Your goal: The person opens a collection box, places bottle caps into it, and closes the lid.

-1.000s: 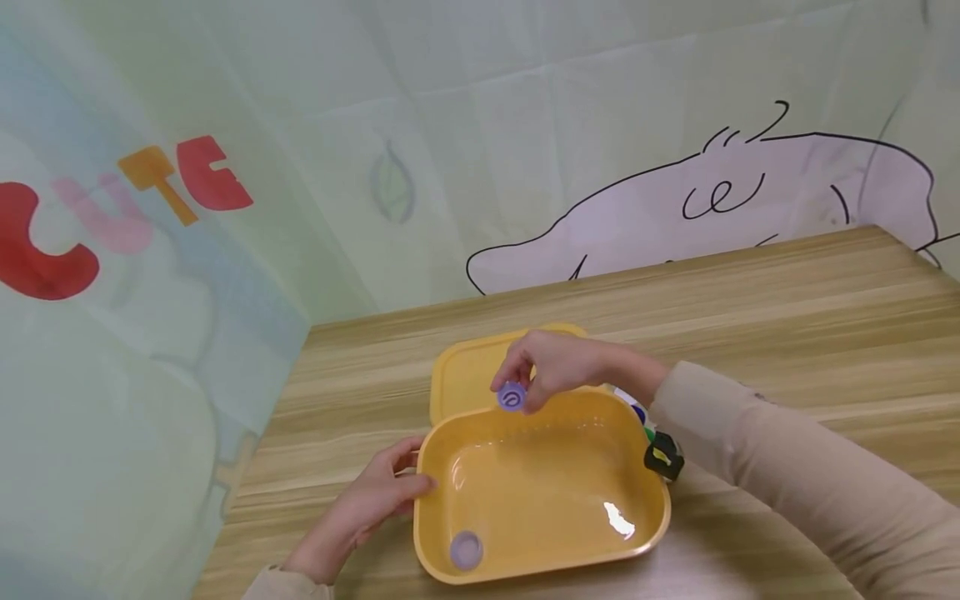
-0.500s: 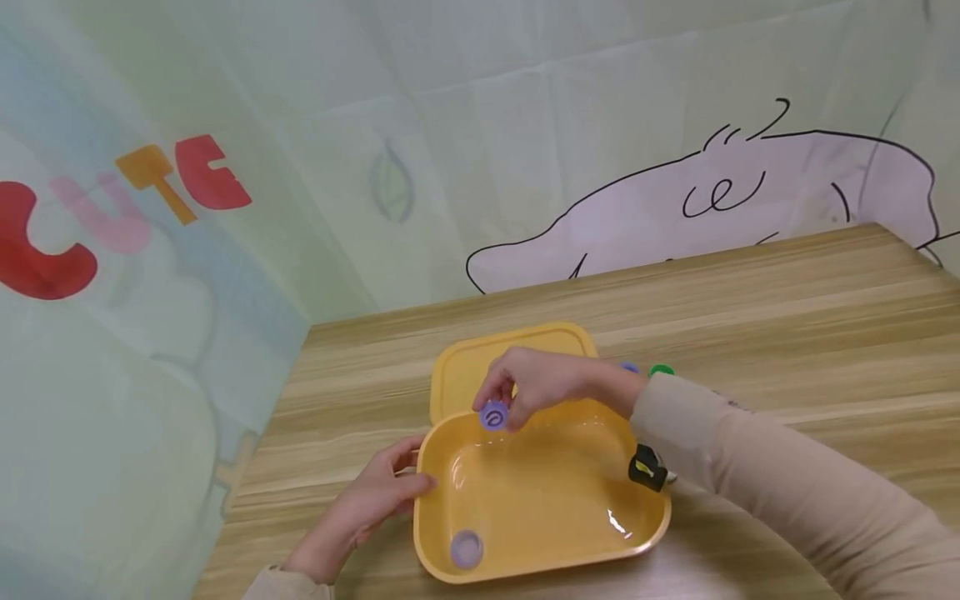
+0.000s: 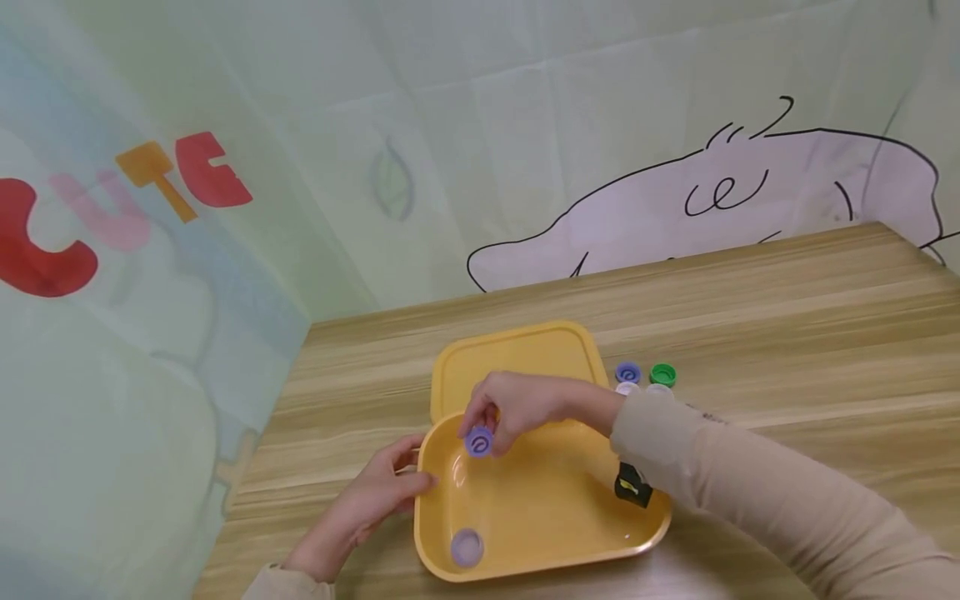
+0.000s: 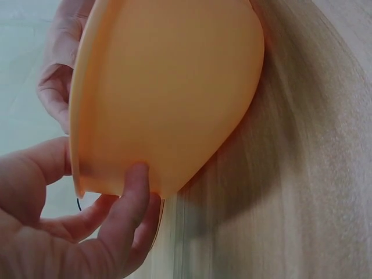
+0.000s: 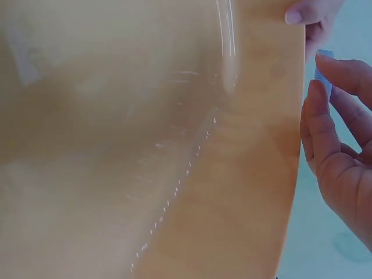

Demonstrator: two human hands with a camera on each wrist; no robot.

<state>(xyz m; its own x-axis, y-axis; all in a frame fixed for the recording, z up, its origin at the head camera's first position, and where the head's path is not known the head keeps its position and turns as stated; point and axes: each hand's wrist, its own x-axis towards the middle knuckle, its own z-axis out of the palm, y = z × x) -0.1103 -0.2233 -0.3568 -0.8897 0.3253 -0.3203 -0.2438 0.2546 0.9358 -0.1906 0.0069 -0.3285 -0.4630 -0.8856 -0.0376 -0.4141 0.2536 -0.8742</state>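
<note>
A deep yellow plastic box [image 3: 547,508] stands on the table in the head view. My left hand [image 3: 378,492] grips its left wall, thumb over the rim and fingers against the outside; the left wrist view shows those fingers [image 4: 136,186] on the wall. Between thumb and fingertips, my right hand [image 3: 521,406] pinches a purple bottle cap [image 3: 479,442] over the box's far left corner. The right wrist view shows this cap [image 5: 324,70] edge-on, near the rim. A pale, whitish cap [image 3: 467,547] lies inside at the near left corner.
Behind the box lies a yellow lid [image 3: 525,354], partly covered by the right hand. To its right are a purple cap [image 3: 627,372], a green cap [image 3: 663,374] and two whitish caps [image 3: 627,388], partly behind the right sleeve [image 3: 712,458]. A printed cloth hangs behind the table.
My right hand has carried the purple cap left and toward me, from the far rim to over the box's far left corner. The caps beside the lid have come into view. My left hand stays put.
</note>
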